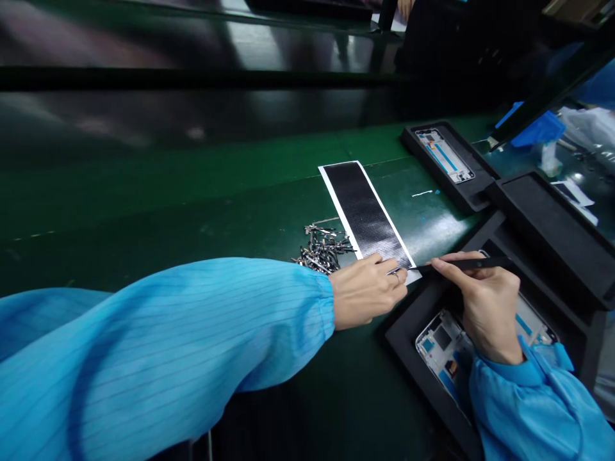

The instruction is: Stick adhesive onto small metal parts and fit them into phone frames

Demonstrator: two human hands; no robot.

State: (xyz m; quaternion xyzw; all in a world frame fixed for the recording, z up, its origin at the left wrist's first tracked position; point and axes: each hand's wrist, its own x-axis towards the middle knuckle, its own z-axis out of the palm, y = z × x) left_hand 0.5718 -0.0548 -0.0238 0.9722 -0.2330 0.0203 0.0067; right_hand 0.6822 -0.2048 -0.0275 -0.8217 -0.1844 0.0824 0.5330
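Observation:
Black tweezers [473, 263] are gripped pen-like in my right hand [487, 304], their tip pointing left at the near end of a black sheet with white edges [362, 202]. At that same end rests my left hand [369, 289], with fingers bent and closed together and a ring on one of them. Whatever its fingertips hold is too small to make out. A loose heap of small dark and shiny metal parts [323, 248] lies beside the sheet, just beyond my left wrist. Below my right hand is a phone frame [442, 339] in a black foam tray [408, 339], partly covered by my sleeve.
Another black foam tray [480, 200] with a phone frame [444, 155] stands farther back on the green table [240, 211]. An overlapping black tray [552, 230] is at the right. A blue bin [538, 128] sits behind a dark post. A raised ledge runs along the back.

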